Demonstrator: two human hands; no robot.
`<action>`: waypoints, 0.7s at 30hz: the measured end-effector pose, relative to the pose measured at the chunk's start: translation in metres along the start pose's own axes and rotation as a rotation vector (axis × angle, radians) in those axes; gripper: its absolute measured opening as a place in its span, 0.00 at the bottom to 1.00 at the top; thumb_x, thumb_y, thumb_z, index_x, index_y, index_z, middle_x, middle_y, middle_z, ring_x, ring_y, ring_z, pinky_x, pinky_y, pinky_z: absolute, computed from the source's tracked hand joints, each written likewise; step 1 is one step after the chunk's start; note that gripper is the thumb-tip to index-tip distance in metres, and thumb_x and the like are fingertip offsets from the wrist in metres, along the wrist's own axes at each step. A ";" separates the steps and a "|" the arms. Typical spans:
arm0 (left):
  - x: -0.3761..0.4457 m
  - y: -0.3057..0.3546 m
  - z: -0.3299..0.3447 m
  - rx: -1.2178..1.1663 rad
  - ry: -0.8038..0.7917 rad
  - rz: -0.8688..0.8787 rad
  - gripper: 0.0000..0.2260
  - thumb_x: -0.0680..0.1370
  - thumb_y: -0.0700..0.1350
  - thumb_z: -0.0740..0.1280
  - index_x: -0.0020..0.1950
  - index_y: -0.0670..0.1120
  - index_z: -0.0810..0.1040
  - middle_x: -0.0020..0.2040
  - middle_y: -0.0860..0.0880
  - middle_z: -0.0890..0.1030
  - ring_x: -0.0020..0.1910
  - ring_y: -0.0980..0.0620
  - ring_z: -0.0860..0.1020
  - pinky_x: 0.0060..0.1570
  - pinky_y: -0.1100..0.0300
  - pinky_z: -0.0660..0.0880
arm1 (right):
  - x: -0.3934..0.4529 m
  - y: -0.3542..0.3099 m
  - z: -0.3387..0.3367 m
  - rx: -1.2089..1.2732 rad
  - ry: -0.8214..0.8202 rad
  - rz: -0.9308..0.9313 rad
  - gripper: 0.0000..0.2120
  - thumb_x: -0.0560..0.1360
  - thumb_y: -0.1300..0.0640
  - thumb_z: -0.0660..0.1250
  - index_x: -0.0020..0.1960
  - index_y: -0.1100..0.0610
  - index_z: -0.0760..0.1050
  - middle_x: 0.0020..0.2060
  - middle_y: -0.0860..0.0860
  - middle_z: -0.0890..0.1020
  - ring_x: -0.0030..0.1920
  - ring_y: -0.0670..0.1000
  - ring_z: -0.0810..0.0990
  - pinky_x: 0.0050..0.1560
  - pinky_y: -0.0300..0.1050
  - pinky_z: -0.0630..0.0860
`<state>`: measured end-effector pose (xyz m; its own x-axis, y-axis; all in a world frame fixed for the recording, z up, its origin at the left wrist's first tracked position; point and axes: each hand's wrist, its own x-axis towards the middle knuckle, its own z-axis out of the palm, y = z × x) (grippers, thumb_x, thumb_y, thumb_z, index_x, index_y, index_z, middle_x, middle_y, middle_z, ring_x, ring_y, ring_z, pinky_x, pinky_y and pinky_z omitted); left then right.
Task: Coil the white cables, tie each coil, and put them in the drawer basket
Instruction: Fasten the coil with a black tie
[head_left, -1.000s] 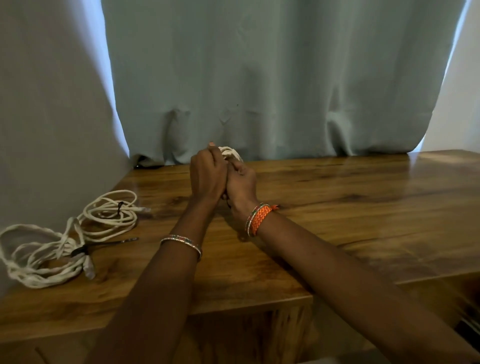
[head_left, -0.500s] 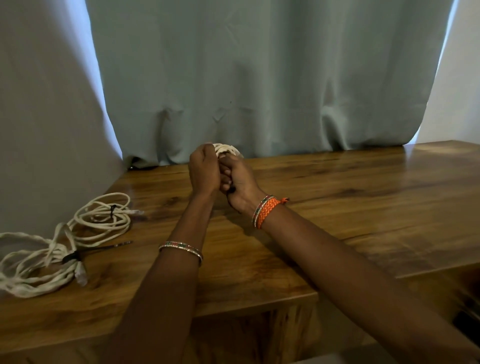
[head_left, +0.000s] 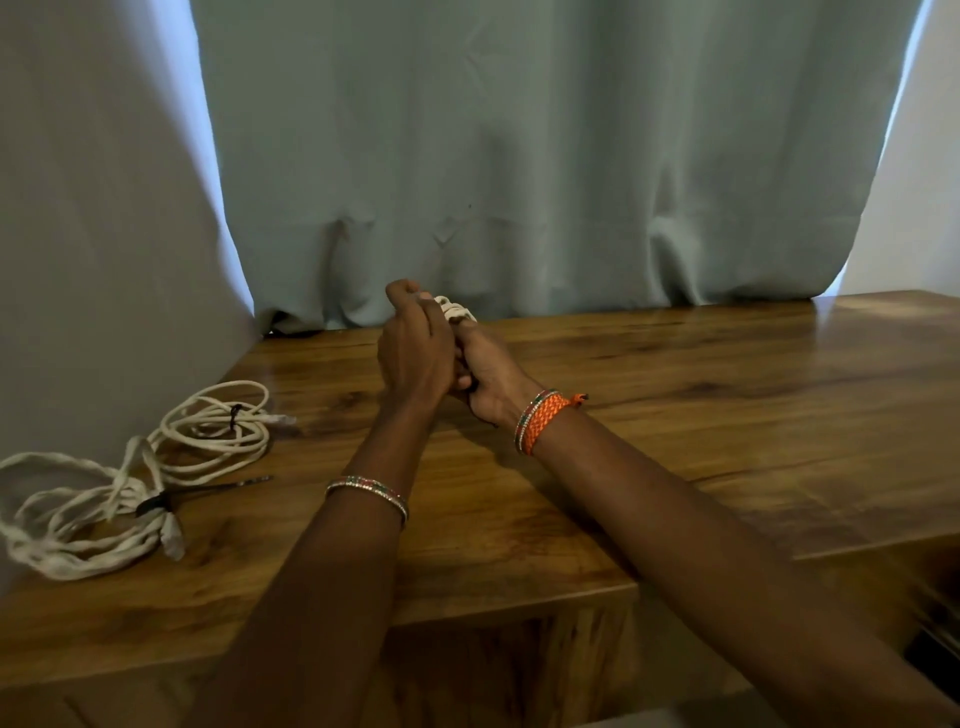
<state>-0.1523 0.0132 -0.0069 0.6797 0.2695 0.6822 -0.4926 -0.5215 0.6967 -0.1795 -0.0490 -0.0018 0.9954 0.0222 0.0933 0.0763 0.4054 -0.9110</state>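
Note:
Both my hands are clasped together above the middle of the wooden table (head_left: 675, 426), holding a small white cable coil (head_left: 456, 310). Only the coil's top loops show above my fingers; the rest is hidden. My left hand (head_left: 413, 353) curls around the coil from the left. My right hand (head_left: 488, 376) grips it from below and the right. Two more white cable coils lie at the table's left: one (head_left: 218, 421) further back with a dark tie on it, one (head_left: 78, 519) nearer the front edge with a black tie whose long tail points right.
A pale curtain (head_left: 519, 156) hangs right behind the table. A wall panel (head_left: 104, 234) stands at the left. The table's front edge (head_left: 467, 603) steps back on the right. The drawer basket is not in view.
The camera has shifted slightly. My hands stay together on the coil; my left hand has turned a little over the right, fingers working at the coil.

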 end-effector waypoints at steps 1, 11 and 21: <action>0.001 -0.002 -0.001 0.001 0.005 0.002 0.14 0.82 0.43 0.52 0.66 0.42 0.66 0.50 0.40 0.80 0.49 0.42 0.77 0.41 0.58 0.65 | 0.000 0.000 0.001 0.015 -0.007 0.018 0.12 0.80 0.62 0.57 0.39 0.55 0.71 0.17 0.44 0.68 0.15 0.41 0.63 0.13 0.31 0.57; 0.011 -0.004 -0.004 -0.298 -0.079 -0.009 0.16 0.82 0.41 0.52 0.68 0.44 0.67 0.58 0.45 0.75 0.57 0.50 0.72 0.53 0.63 0.67 | 0.000 -0.014 -0.010 0.256 -0.353 0.136 0.18 0.81 0.61 0.49 0.33 0.56 0.61 0.16 0.46 0.62 0.12 0.43 0.57 0.11 0.30 0.51; 0.008 0.004 0.000 -0.291 0.195 0.076 0.01 0.76 0.41 0.60 0.45 0.43 0.70 0.32 0.54 0.72 0.31 0.57 0.72 0.35 0.59 0.68 | 0.000 -0.021 -0.010 0.266 -0.321 0.064 0.21 0.80 0.64 0.48 0.31 0.58 0.66 0.15 0.45 0.62 0.12 0.43 0.57 0.13 0.29 0.51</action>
<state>-0.1491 0.0133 0.0012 0.5325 0.4031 0.7443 -0.6911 -0.3006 0.6573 -0.1801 -0.0664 0.0129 0.9260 0.3214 0.1982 -0.0447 0.6144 -0.7877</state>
